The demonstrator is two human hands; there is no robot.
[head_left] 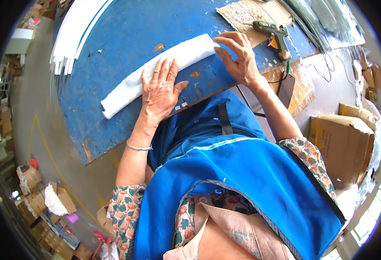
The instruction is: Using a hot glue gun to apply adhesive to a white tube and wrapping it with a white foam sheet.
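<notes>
Your left hand lies flat and open on the middle of the long white folded cloth, pressing it down on the blue table. Your right hand is open too, with its fingers spread, and its fingertips touch the far end of the cloth. Neither hand grips anything. The cloth lies slanted across the table, and its near end comes close to the table's front edge. That end has no hand on it, so it could unfold or slide off the edge if you push the cloth toward yourself. If you lift your left hand too soon, the fold in the middle may spring open and the layers may go crooked. The table top looks rough and chipped, with small scraps stuck on it, so the soft cloth could catch or pick up dirt if you drag it. A glue gun rests just beside your right hand, near the far right corner, on a piece of cardboard. I cannot tell if it is hot, so your wrist or the cloth could brush its tip.
</notes>
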